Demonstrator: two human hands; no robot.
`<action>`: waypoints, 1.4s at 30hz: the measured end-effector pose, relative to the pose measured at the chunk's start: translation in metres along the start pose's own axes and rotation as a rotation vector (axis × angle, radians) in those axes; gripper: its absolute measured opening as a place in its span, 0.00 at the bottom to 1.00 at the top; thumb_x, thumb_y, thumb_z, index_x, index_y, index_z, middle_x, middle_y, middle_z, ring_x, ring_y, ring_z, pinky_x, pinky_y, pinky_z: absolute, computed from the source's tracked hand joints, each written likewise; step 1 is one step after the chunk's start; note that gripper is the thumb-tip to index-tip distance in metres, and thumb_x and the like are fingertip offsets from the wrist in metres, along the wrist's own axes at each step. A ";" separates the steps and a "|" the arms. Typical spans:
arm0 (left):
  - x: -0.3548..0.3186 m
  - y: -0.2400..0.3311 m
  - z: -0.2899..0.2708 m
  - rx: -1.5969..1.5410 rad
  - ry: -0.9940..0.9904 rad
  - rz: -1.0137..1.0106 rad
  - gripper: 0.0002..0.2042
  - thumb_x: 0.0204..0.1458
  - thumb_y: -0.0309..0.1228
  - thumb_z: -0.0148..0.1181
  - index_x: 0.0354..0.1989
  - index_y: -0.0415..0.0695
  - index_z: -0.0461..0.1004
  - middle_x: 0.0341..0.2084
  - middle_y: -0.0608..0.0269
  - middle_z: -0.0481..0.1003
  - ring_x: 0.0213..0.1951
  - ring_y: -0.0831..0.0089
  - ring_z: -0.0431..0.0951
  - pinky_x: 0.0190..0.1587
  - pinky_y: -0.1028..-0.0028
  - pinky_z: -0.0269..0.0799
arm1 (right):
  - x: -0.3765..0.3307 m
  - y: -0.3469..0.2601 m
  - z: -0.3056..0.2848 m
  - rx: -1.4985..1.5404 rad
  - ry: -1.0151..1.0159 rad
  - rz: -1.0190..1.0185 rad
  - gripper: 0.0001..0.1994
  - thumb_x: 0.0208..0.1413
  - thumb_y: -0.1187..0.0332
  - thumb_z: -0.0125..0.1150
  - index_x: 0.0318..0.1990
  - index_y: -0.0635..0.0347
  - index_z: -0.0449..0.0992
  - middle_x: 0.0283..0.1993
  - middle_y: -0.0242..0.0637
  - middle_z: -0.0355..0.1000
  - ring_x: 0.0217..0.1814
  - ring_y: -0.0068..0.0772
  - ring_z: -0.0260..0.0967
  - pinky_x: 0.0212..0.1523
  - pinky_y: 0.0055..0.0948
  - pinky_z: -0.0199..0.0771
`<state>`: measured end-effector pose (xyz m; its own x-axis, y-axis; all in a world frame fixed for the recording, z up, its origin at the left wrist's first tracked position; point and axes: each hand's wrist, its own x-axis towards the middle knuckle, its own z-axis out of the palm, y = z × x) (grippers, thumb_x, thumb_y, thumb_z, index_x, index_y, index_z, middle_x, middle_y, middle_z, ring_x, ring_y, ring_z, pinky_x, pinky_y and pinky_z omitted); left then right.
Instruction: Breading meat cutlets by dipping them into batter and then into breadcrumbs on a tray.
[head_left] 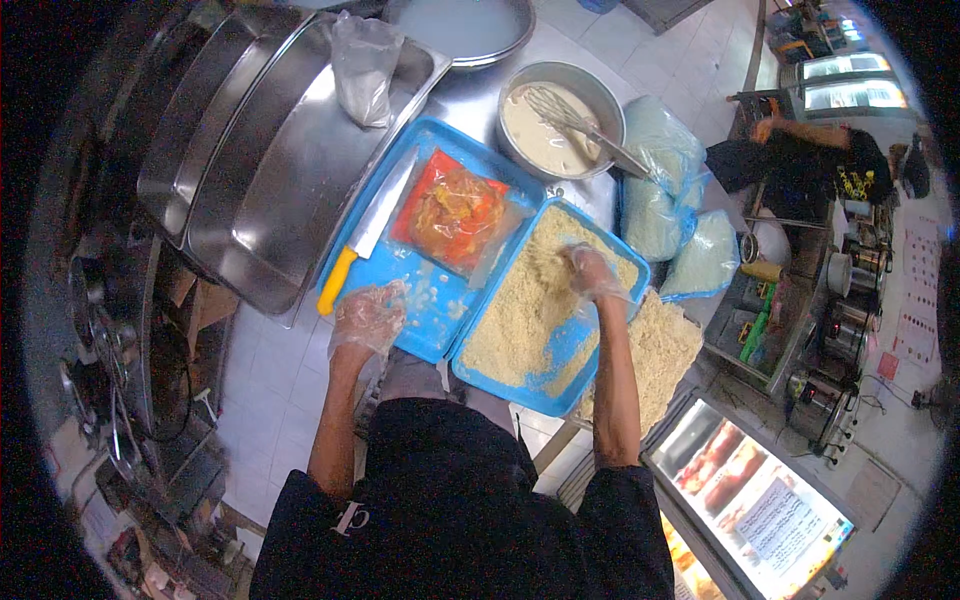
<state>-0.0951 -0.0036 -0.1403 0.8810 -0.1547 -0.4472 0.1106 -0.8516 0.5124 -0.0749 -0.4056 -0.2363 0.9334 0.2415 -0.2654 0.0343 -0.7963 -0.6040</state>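
My left hand (370, 315), in a clear plastic glove, rests over the near left corner of a blue tray (420, 325). Its fingers look loosely spread, and nothing shows in them. Beside it lies a knife (370, 230) with a yellow handle. A clear bag of orange-red food (455, 215) lies on the same tray. My right hand (594, 272), also gloved, reaches into pale breadcrumbs (515, 320) in a second blue tray (535, 400). Crumbs and blur hide its fingertips, so I cannot tell what they hold. Behind, a metal pot (613, 105) holds creamy batter and a whisk (565, 115).
Deep steel pans (270, 190) stand at the left, with a clear bag of white powder (365, 75) on one. A bowl of cloudy liquid (465, 30) sits at the back. Bags of pale crumbs (655, 150) lie right of the pot. Another person (800, 155) stands farther right.
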 end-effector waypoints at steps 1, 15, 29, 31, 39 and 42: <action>-0.007 -0.003 -0.004 0.097 -0.030 -0.038 0.19 0.40 0.37 0.60 0.42 0.45 0.76 0.34 0.50 0.75 0.36 0.55 0.75 0.41 0.64 0.70 | 0.001 -0.032 -0.011 -0.160 -0.073 0.043 0.20 0.40 0.74 0.52 0.46 0.61 0.70 0.42 0.52 0.69 0.48 0.51 0.66 0.51 0.39 0.64; -0.006 0.009 0.005 -0.027 0.002 0.082 0.15 0.42 0.35 0.59 0.40 0.45 0.77 0.30 0.49 0.75 0.34 0.56 0.75 0.38 0.64 0.70 | -0.054 -0.124 0.066 -0.422 0.215 0.043 0.20 0.48 0.67 0.46 0.50 0.64 0.67 0.56 0.54 0.60 0.63 0.53 0.51 0.64 0.58 0.39; -0.016 0.040 -0.004 0.137 -0.136 -0.043 0.15 0.45 0.37 0.55 0.41 0.46 0.77 0.34 0.49 0.75 0.37 0.56 0.75 0.43 0.65 0.69 | -0.033 -0.081 0.064 -0.147 0.750 0.530 0.34 0.55 0.54 0.44 0.61 0.75 0.49 0.67 0.57 0.39 0.71 0.54 0.32 0.67 0.47 0.30; -0.015 0.035 0.001 0.132 -0.097 -0.066 0.15 0.45 0.38 0.56 0.41 0.47 0.77 0.34 0.48 0.75 0.37 0.55 0.75 0.43 0.65 0.69 | -0.025 -0.084 0.069 -0.314 0.619 0.549 0.35 0.55 0.52 0.43 0.61 0.75 0.48 0.68 0.57 0.37 0.71 0.54 0.30 0.67 0.49 0.29; -0.007 0.018 0.002 0.009 -0.059 0.067 0.17 0.44 0.39 0.57 0.43 0.47 0.76 0.31 0.50 0.75 0.36 0.56 0.75 0.41 0.64 0.69 | -0.027 -0.053 0.053 -0.245 0.307 0.451 0.34 0.55 0.52 0.45 0.62 0.71 0.51 0.68 0.55 0.39 0.71 0.53 0.34 0.66 0.49 0.33; -0.014 0.023 -0.003 0.047 -0.039 0.044 0.18 0.43 0.39 0.58 0.44 0.48 0.75 0.31 0.50 0.75 0.36 0.57 0.75 0.40 0.64 0.69 | -0.048 -0.014 0.004 0.442 0.102 0.449 0.34 0.50 0.58 0.58 0.61 0.65 0.53 0.66 0.51 0.47 0.67 0.51 0.46 0.64 0.40 0.48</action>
<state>-0.1035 -0.0191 -0.1205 0.8660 -0.2111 -0.4533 0.0496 -0.8658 0.4979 -0.1214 -0.4040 -0.2183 0.8529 -0.1340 -0.5046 -0.4981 -0.4981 -0.7098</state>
